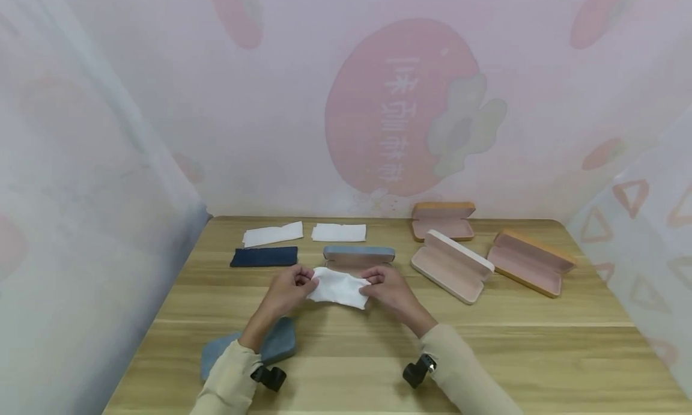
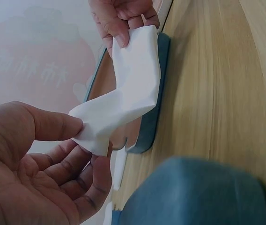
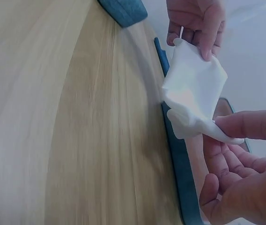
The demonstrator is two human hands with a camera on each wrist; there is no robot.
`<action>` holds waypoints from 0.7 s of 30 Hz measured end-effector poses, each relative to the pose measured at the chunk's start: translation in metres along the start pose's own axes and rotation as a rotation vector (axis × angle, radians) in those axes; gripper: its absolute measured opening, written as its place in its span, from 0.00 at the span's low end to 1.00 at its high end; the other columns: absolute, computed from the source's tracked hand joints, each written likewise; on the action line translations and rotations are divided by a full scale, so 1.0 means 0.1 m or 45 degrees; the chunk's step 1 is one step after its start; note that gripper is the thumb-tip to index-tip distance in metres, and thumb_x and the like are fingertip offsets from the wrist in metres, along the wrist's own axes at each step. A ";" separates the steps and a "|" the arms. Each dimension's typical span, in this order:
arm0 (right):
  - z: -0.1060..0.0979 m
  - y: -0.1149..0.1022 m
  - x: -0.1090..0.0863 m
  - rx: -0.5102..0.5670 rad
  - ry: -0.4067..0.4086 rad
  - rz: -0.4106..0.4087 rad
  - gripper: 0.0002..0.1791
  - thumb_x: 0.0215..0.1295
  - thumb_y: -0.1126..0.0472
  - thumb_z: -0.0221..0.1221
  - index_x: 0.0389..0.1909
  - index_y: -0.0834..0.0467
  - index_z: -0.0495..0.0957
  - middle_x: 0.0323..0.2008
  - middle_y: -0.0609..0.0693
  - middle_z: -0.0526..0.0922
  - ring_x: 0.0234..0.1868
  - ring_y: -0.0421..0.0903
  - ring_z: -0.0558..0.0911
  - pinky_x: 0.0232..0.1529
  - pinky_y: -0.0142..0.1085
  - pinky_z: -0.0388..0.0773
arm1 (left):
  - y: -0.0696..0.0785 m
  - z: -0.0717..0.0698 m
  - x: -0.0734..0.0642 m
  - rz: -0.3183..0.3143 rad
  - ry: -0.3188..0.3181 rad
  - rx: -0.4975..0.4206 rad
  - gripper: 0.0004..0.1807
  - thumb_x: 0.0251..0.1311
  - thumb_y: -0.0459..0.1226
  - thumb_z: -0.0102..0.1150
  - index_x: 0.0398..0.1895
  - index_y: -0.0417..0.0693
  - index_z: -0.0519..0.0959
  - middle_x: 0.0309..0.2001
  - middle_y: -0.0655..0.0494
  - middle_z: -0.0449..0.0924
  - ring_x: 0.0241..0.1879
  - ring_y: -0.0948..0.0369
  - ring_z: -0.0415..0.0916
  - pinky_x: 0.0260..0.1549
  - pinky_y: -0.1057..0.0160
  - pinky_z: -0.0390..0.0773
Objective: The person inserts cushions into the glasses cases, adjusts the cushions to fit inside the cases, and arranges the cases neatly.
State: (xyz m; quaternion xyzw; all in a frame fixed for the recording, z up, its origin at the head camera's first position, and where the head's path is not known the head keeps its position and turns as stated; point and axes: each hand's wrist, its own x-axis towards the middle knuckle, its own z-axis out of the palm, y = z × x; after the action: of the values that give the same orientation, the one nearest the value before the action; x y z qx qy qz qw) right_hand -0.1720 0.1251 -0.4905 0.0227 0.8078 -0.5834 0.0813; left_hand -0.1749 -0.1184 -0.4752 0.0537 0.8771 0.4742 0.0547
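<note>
A white cloth (image 1: pixel 339 287) is stretched between both hands above the table, its middle creased and folded. My left hand (image 1: pixel 285 290) pinches one end between thumb and fingers, as the left wrist view shows with the thumb (image 2: pixel 53 123) on top. At the other end my right hand (image 1: pixel 390 287) pinches the cloth, thumb over it in the right wrist view. Just behind the cloth stands an open blue glasses case (image 1: pixel 359 251) with a pinkish lining, partly covered by cloth and hands. Under my left forearm lies a blue case (image 1: pixel 280 341), partly hidden by the sleeve.
Two folded white cloths (image 1: pixel 339 232) lie at the back left, with a dark blue folded cloth (image 1: pixel 265 257) in front of them. On the right stand an open white case (image 1: pixel 451 268) and two open orange-brown cases (image 1: pixel 532 263). A patterned wall (image 1: pixel 270 133) rises behind the table.
</note>
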 end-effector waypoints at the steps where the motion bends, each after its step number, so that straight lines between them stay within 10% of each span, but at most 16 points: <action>1: -0.03 0.01 0.00 -0.005 0.007 -0.002 0.17 0.55 0.71 0.70 0.47 0.67 0.82 0.40 0.57 0.85 0.42 0.44 0.80 0.41 0.30 0.78 | 0.01 0.03 0.01 -0.002 0.008 -0.003 0.07 0.66 0.34 0.63 0.42 0.38 0.80 0.37 0.49 0.83 0.36 0.60 0.77 0.35 0.66 0.76; 21: -0.42 0.18 0.11 -0.027 0.164 0.032 0.18 0.59 0.67 0.68 0.51 0.67 0.80 0.42 0.58 0.86 0.45 0.48 0.81 0.46 0.34 0.78 | 0.03 0.33 0.20 -0.050 0.079 -0.073 0.06 0.65 0.34 0.64 0.39 0.39 0.81 0.37 0.49 0.84 0.37 0.59 0.78 0.37 0.65 0.77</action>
State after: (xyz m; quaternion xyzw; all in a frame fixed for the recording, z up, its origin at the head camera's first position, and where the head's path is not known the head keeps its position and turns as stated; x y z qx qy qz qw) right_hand -0.1846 0.1702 -0.4964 0.0696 0.8170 -0.5712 0.0369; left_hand -0.1900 -0.0867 -0.4914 0.0199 0.8652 0.4995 0.0383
